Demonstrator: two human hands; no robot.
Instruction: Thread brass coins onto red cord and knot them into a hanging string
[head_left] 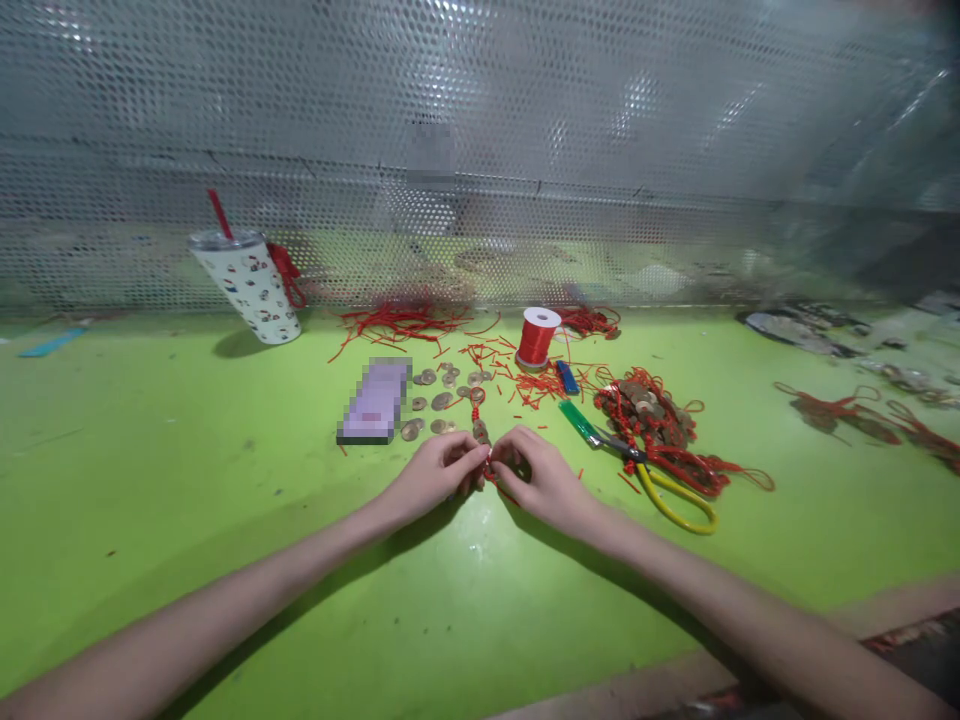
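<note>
While the left hand (439, 468) and right hand (546, 482) both pinched the near end of the red-corded coin strand (481, 430), which pointed from them toward twelve o'clock, a light, even pull seemed likeliest to keep the work neat. Around them spread the scuffed green table (150, 480), with scissors (637, 456) at three o'clock, a red spool (536, 338) at one, and a perforated metal screen (300, 100) rising at twelve.

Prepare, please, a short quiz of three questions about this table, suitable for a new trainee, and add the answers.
1. True or false: the spool of red cord stands upright.
2. Which thing holds the red straw?
A) the scissors
B) the white patterned tumbler
C) the spool of red cord
3. What do the left hand and the right hand pinch together?

Key:
1. True.
2. B.
3. A red-corded coin string.
</note>
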